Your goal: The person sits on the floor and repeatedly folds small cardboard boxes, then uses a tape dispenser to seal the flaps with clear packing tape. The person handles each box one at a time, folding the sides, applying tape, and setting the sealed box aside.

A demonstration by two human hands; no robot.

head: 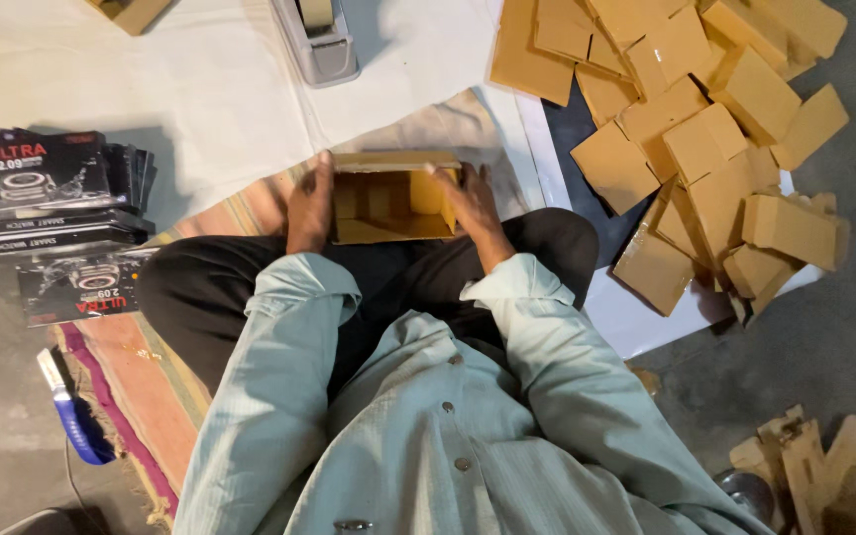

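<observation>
In front of the person's crossed legs, on a striped mat [151,386] spread over the floor, sits a small open cardboard box [393,203] — its top faces the camera and its brown inside shows, with flaps folded down within. The left hand [311,203] lies flat against the box's left side, fingers pointing away from the body; its grip is pressed on the box wall. The right hand [473,203] holds the right side, fingers curled over the top edge, so the grip is clamped on the box from that side too. Both forearms come out of pale green sleeves [289,327].

Beyond the box a white sheet [210,79] covers the floor, and a grey tape dispenser [317,38] stands on it near the top of the view. To the person's right a loose heap of flat and folded cardboard boxes [705,149] spreads well apart from the hands. To the left a stack of black printed product boxes [42,193] rests on the floor — one more lies just below it. Nearer the body on that side, a blue-handled cutter [69,408] lies beside the mat.
</observation>
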